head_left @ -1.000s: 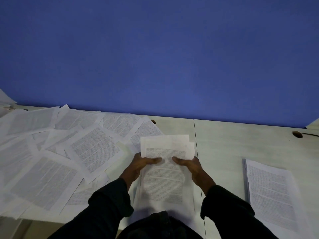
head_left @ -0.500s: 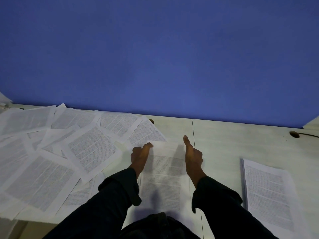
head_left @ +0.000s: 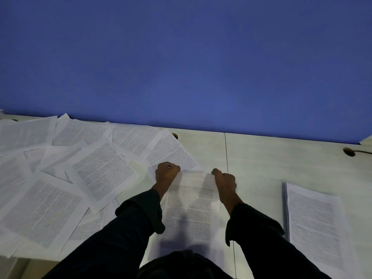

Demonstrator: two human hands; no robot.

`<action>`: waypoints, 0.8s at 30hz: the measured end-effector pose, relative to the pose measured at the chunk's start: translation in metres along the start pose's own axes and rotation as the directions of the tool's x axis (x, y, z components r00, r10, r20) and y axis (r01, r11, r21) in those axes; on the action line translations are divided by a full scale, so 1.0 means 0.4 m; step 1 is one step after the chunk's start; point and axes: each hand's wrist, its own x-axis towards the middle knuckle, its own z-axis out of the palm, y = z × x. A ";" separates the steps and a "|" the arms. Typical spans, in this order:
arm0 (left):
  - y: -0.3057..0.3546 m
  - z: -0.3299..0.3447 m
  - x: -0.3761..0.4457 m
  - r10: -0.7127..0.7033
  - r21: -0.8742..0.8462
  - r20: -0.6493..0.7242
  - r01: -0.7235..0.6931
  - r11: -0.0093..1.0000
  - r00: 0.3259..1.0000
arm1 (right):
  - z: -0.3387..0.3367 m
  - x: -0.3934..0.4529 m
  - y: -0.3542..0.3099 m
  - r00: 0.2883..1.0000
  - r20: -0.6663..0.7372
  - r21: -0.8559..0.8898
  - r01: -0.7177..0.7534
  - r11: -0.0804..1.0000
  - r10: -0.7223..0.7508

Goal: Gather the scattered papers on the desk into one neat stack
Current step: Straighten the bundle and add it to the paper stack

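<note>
Small sheaf of papers (head_left: 190,206) flat on desk (head_left: 257,164) right in front of person, left hand (head_left: 167,174) gripping its far-left corner, right hand (head_left: 225,181) gripping far-right edge, scattered sheets (head_left: 66,178) left of sheaf, neat stack (head_left: 314,224) right of it.

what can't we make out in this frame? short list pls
- Print on the sheets: too small and blurred, head view.
- Bundle sheet count: only the top page shows.
- Bundle's near end: hidden by the dark sleeves and body.
- Right stack: cut off by the frame's bottom edge.
- Left hand and right hand fingertips: curled behind the bundle's edges.
</note>
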 end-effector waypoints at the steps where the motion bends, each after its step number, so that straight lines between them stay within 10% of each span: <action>1: -0.004 0.001 0.006 -0.015 -0.038 -0.012 0.014 0.999 1.000 | 0.001 0.008 0.003 1.000 -0.005 0.004 -0.009 1.000 0.010; 11: -0.078 0.022 0.079 -0.172 -0.325 0.134 0.208 0.923 0.976 | 0.030 0.049 -0.005 0.996 0.037 -0.043 -0.079 0.996 0.081; 24: -0.126 0.020 0.063 -0.202 -0.137 0.123 0.218 0.966 0.972 | 0.041 0.049 0.032 0.983 0.073 -0.045 -0.166 0.985 0.169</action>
